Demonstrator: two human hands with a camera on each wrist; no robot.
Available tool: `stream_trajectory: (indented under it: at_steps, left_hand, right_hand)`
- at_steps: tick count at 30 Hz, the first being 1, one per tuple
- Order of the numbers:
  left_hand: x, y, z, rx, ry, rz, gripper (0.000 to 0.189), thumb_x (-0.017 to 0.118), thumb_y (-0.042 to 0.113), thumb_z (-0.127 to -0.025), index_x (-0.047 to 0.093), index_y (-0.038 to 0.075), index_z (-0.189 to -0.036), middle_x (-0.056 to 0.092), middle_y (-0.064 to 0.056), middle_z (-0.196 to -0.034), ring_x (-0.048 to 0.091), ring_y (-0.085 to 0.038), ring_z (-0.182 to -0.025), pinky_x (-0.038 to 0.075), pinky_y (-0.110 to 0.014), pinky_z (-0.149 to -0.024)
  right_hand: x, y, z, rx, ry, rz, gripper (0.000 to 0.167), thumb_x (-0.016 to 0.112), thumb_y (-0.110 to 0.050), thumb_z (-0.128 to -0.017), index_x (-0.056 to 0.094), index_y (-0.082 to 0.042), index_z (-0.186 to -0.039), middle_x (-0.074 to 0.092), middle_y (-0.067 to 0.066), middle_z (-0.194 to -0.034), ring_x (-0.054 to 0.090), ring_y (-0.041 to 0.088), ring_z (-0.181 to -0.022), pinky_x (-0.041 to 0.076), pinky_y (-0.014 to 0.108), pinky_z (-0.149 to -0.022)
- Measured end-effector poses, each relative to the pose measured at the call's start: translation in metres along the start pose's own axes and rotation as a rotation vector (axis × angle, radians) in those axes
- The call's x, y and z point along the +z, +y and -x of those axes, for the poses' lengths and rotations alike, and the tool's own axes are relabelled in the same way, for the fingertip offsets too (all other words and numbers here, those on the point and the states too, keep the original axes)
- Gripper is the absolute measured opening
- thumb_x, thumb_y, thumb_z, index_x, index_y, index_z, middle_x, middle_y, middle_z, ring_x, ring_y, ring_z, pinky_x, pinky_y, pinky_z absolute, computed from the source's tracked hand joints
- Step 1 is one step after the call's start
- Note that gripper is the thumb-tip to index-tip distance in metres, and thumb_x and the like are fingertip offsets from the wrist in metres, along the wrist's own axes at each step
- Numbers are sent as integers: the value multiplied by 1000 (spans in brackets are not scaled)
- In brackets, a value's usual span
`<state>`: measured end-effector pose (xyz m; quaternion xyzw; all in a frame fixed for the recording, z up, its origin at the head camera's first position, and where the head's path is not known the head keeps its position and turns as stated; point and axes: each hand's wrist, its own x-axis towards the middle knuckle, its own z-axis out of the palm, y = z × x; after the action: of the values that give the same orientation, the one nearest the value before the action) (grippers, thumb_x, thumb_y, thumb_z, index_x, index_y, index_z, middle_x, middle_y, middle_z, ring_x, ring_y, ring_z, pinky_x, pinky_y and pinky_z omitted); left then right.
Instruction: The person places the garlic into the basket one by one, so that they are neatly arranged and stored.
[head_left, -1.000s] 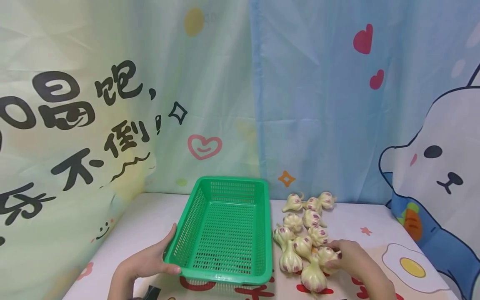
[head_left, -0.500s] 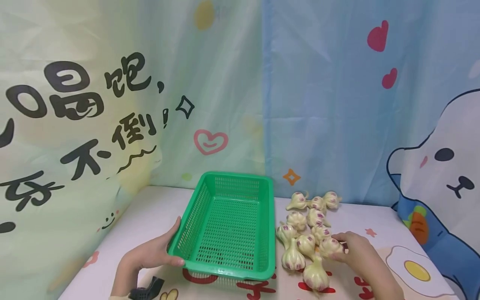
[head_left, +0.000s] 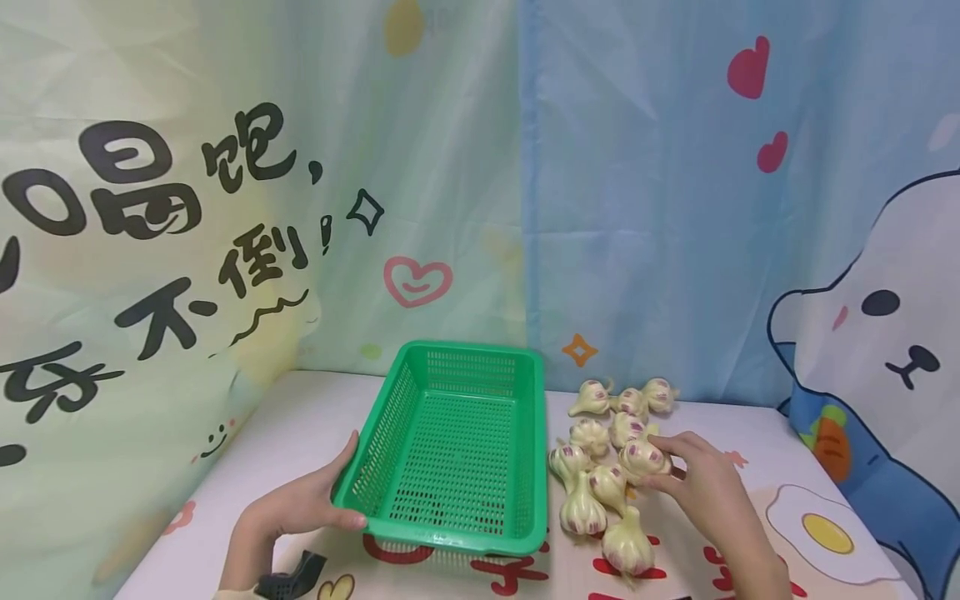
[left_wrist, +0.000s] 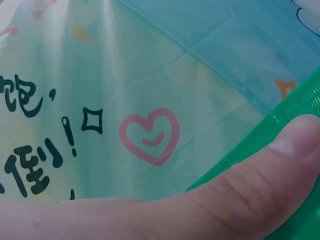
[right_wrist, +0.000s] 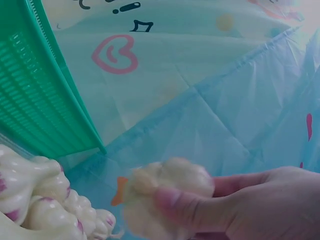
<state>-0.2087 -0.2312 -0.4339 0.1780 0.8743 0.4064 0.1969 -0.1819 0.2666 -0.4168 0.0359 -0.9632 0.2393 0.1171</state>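
A green plastic basket [head_left: 450, 454], with nothing in it, sits in the middle of the table in the head view. At its near left corner my left hand [head_left: 296, 504] holds it, the thumb [left_wrist: 295, 137] lying on the rim in the left wrist view. My right hand [head_left: 708, 479] pinches a garlic bulb [right_wrist: 145, 200] between thumb and fingers. In the head view this bulb [head_left: 642, 458] is over the right side of a cluster of pale, purple-marked garlic bulbs [head_left: 583, 507]. The cluster lies just right of the basket.
One garlic bulb [head_left: 628, 546] lies nearest the front of the cluster, and several sit at the back near the curtain [head_left: 637, 208]. A printed cloth [head_left: 825, 533] covers the table. A dark strap [head_left: 292, 577] circles the left wrist.
My right hand has lifted the garlic bulb from the near right of the cluster and moved it up and away from me. The left hand has stayed at the basket's corner.
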Motion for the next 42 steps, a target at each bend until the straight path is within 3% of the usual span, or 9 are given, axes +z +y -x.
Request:
stream_trajectory:
  at_steps: [9, 14, 19, 29, 34, 42]
  left_hand:
    - [0, -1, 0, -8, -4, 3, 122, 79, 33, -76, -14, 6, -150, -1, -27, -157, 18, -40, -142, 24, -56, -109]
    - [-3, -1, 2, -27, -10, 1, 122, 79, 34, -76, -14, 6, -150, -4, -25, -157, 12, -41, -144, 21, -57, -110]
    - [-7, 4, 6, -9, -16, -21, 120, 78, 34, -78, -13, 4, -150, -2, -26, -157, 9, -44, -143, 19, -60, -110]
    - [-3, 6, 7, 2, -30, -82, 122, 78, 39, -76, -13, 2, -150, 2, -27, -156, 15, -45, -142, 25, -59, -109]
    - [-1, 5, 8, 23, -27, -78, 123, 79, 37, -76, -12, 0, -150, 0, -27, -157, 11, -44, -143, 24, -60, -109]
    - [4, 9, 4, 56, -13, -75, 128, 81, 37, -73, -16, 0, -149, -10, -26, -156, -4, -44, -144, 15, -63, -110]
  right_hand:
    - [10, -10, 1, -174, 329, -50, 59, 87, -7, -57, 70, -4, -113, 64, 0, -85, 60, 14, -72, 56, 29, -64]
    - [21, -14, -2, -215, 426, -107, 59, 88, -6, -54, 71, -5, -111, 64, -3, -81, 57, 4, -70, 51, 14, -68]
    - [31, -18, -4, -234, 485, -180, 58, 87, -3, -53, 72, -4, -109, 64, -3, -79, 54, -4, -69, 42, -1, -72]
    - [43, -28, -7, -308, 548, -274, 58, 88, 4, -48, 74, -3, -103, 67, -1, -80, 57, 0, -67, 47, 6, -70]
    - [52, -32, -7, -340, 539, -271, 57, 87, 4, -50, 73, -3, -104, 67, -1, -82, 58, 3, -67, 47, 6, -71]
    - [59, -37, -1, -319, 516, -283, 58, 87, 3, -52, 73, -4, -107, 68, -1, -86, 59, -3, -73, 44, 2, -74]
